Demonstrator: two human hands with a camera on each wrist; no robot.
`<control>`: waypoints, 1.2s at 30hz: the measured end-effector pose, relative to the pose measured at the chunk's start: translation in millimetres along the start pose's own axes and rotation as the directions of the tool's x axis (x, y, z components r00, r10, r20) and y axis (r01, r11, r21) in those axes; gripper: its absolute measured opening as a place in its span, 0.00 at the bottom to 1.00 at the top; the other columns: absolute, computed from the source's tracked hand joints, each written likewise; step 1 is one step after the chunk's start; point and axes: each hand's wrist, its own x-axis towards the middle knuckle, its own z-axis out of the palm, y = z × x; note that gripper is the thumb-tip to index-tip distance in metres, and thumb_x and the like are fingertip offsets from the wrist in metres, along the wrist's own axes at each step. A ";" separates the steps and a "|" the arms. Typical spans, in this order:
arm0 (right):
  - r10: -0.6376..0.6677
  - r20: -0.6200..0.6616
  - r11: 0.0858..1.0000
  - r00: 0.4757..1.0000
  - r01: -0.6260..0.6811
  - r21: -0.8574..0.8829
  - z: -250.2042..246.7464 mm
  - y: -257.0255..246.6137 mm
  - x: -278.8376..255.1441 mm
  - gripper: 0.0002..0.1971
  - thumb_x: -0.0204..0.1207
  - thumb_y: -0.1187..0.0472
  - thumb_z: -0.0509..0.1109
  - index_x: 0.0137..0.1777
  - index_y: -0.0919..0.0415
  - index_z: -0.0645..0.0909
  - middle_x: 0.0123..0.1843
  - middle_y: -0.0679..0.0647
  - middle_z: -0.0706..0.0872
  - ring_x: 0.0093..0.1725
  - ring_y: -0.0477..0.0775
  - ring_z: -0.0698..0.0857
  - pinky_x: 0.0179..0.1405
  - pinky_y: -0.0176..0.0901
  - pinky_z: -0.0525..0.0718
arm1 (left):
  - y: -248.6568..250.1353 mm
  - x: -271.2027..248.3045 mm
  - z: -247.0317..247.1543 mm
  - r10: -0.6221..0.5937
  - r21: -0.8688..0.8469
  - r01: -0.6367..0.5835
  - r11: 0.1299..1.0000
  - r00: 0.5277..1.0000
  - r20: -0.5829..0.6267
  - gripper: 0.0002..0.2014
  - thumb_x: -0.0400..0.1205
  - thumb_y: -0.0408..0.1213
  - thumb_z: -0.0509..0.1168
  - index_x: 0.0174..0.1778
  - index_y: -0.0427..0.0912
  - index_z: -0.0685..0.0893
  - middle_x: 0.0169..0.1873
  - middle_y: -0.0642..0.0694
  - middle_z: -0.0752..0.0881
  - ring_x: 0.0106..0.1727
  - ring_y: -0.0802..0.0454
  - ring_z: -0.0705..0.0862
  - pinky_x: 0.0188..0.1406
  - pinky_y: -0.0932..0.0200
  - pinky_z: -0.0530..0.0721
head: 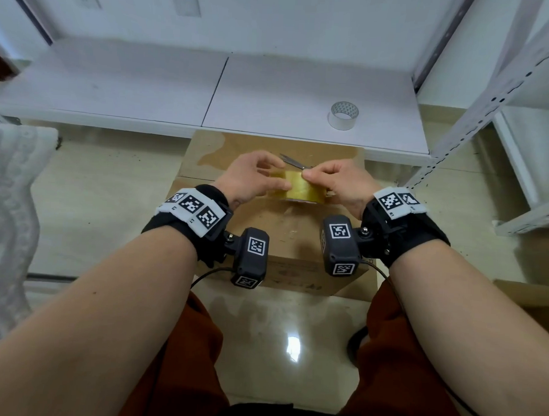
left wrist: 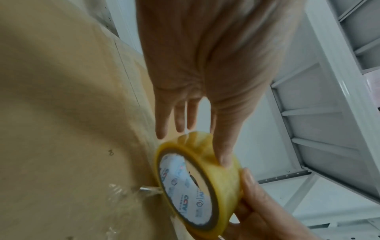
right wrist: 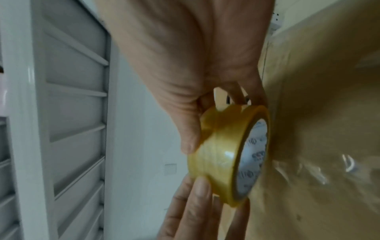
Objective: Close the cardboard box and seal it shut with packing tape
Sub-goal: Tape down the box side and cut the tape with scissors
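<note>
A brown cardboard box stands on the floor between my knees, its top flaps down. Both hands hold a yellow packing tape roll just above the box top. My left hand grips the roll's left side, and its thumb presses on the roll's outer face. My right hand pinches the roll's top right, with its thumb lying on the tape surface. I cannot make out a loose tape end. Wrinkled clear tape sticks to the box.
Scissors lie on the box's far flap behind the hands. A whitish tape roll stands on the low white shelf beyond the box. A metal rack rises at the right, white fabric lies at the left, and more cardboard lies at the right.
</note>
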 end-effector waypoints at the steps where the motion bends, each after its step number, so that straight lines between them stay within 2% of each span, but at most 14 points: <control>1: 0.036 -0.030 0.999 0.999 -0.035 0.038 0.5 0.3 0.1 0.07 0.69 0.51 0.79 0.34 0.51 0.88 0.47 0.53 0.89 0.56 0.61 0.86 0.61 0.65 0.83 | -1.4 0.8 1.3 -0.017 -0.006 0.016 1.000 0.996 -0.083 0.15 0.72 0.36 0.78 0.51 0.48 0.82 0.59 0.45 0.82 0.60 0.47 0.83 0.59 0.48 0.86; 3: 0.095 -0.058 0.992 0.994 -0.090 0.088 2.2 -1.2 -0.8 0.10 0.67 0.48 0.80 0.33 0.52 0.88 0.48 0.54 0.90 0.55 0.62 0.87 0.56 0.68 0.85 | -2.8 2.0 4.9 0.001 -0.003 -0.002 1.000 0.979 -0.202 0.17 0.72 0.37 0.78 0.54 0.42 0.81 0.58 0.44 0.82 0.56 0.48 0.84 0.56 0.46 0.87; 5: 0.126 -0.080 0.985 0.989 -0.115 0.130 4.8 -4.0 -1.9 0.11 0.66 0.47 0.81 0.32 0.53 0.88 0.48 0.56 0.90 0.53 0.62 0.88 0.51 0.70 0.86 | -2.8 3.2 7.8 0.095 0.067 -0.081 0.994 0.963 -0.252 0.15 0.74 0.37 0.77 0.53 0.40 0.84 0.53 0.46 0.86 0.53 0.49 0.86 0.58 0.48 0.86; 8: 0.161 -0.131 0.968 0.978 -0.130 0.216 8.0 -6.4 -2.7 0.11 0.70 0.52 0.79 0.38 0.58 0.83 0.50 0.60 0.88 0.52 0.63 0.88 0.47 0.63 0.89 | -0.3 1.8 12.2 0.209 0.250 -0.142 0.958 0.942 -0.263 0.11 0.79 0.37 0.72 0.57 0.43 0.87 0.54 0.48 0.88 0.54 0.55 0.85 0.63 0.56 0.82; 11: 0.170 -0.191 0.953 0.967 -0.112 0.283 12.0 -7.9 -1.5 0.12 0.71 0.53 0.79 0.37 0.59 0.80 0.46 0.59 0.86 0.51 0.63 0.87 0.45 0.62 0.89 | -0.6 -0.2 16.5 0.334 0.388 -0.222 0.895 0.908 -0.251 0.13 0.83 0.35 0.67 0.63 0.42 0.86 0.60 0.45 0.86 0.60 0.53 0.83 0.65 0.61 0.78; 14: 0.176 -0.270 0.947 0.947 -0.088 0.308 14.6 -9.1 0.3 0.12 0.73 0.54 0.77 0.36 0.58 0.78 0.40 0.55 0.83 0.49 0.61 0.86 0.46 0.61 0.89 | -3.1 -0.6 24.0 0.450 0.460 -0.314 0.830 0.865 -0.221 0.15 0.81 0.37 0.69 0.63 0.37 0.86 0.60 0.41 0.84 0.60 0.49 0.82 0.66 0.55 0.78; 16: 0.186 -0.293 0.943 0.938 -0.086 0.322 16.2 -9.0 1.1 0.13 0.74 0.53 0.76 0.36 0.57 0.77 0.40 0.54 0.83 0.51 0.63 0.86 0.46 0.61 0.89 | -5.1 -0.5 28.8 0.501 0.504 -0.346 0.791 0.840 -0.210 0.17 0.78 0.38 0.73 0.61 0.36 0.87 0.58 0.40 0.84 0.59 0.47 0.82 0.64 0.52 0.79; 19: 0.207 -0.273 0.936 0.939 -0.110 0.334 18.0 -8.5 1.1 0.13 0.75 0.52 0.75 0.38 0.57 0.76 0.43 0.54 0.82 0.54 0.64 0.86 0.46 0.58 0.89 | -7.2 -0.5 33.1 0.560 0.547 -0.374 0.749 0.799 -0.219 0.15 0.75 0.35 0.76 0.56 0.34 0.89 0.53 0.38 0.85 0.55 0.44 0.84 0.60 0.49 0.82; 23: 0.220 -0.244 0.938 0.945 -0.136 0.318 17.9 -6.3 1.5 0.15 0.75 0.52 0.75 0.51 0.63 0.80 0.55 0.60 0.84 0.57 0.65 0.85 0.44 0.57 0.90 | -7.7 -2.2 35.8 0.585 0.551 -0.387 0.740 0.774 -0.242 0.10 0.74 0.32 0.76 0.49 0.33 0.91 0.47 0.38 0.85 0.50 0.44 0.83 0.53 0.54 0.82; 25: 0.220 -0.246 0.942 0.944 -0.140 0.305 17.6 -4.3 2.8 0.15 0.74 0.51 0.75 0.50 0.62 0.80 0.59 0.61 0.84 0.58 0.64 0.85 0.46 0.57 0.90 | -6.7 -2.5 35.7 0.565 0.532 -0.372 0.761 0.782 -0.261 0.10 0.74 0.33 0.76 0.49 0.36 0.91 0.46 0.40 0.86 0.49 0.47 0.82 0.53 0.57 0.80; 28: 0.201 -0.246 0.947 0.948 -0.124 0.298 19.0 -4.0 2.8 0.12 0.74 0.51 0.76 0.41 0.57 0.78 0.53 0.57 0.85 0.56 0.59 0.85 0.48 0.56 0.89 | -6.3 -1.1 32.8 0.503 0.471 -0.332 0.817 0.810 -0.301 0.09 0.74 0.35 0.76 0.48 0.39 0.92 0.46 0.43 0.87 0.47 0.50 0.84 0.53 0.58 0.82; 31: 0.188 -0.225 0.946 0.956 -0.115 0.302 22.3 -3.7 1.3 0.10 0.74 0.53 0.76 0.40 0.58 0.79 0.45 0.53 0.83 0.52 0.55 0.85 0.46 0.50 0.89 | -7.9 1.1 29.9 0.441 0.402 -0.288 0.869 0.820 -0.364 0.04 0.74 0.35 0.76 0.42 0.41 0.92 0.43 0.46 0.87 0.43 0.53 0.84 0.50 0.58 0.84; 36: 0.164 -0.191 0.956 0.968 -0.108 0.273 21.3 -1.6 1.9 0.09 0.74 0.55 0.76 0.41 0.60 0.82 0.48 0.55 0.85 0.54 0.54 0.84 0.47 0.48 0.88 | -13.1 3.5 28.6 0.444 0.486 -0.261 0.834 0.840 -0.311 0.02 0.78 0.34 0.72 0.41 0.40 0.87 0.43 0.46 0.83 0.43 0.55 0.81 0.48 0.61 0.82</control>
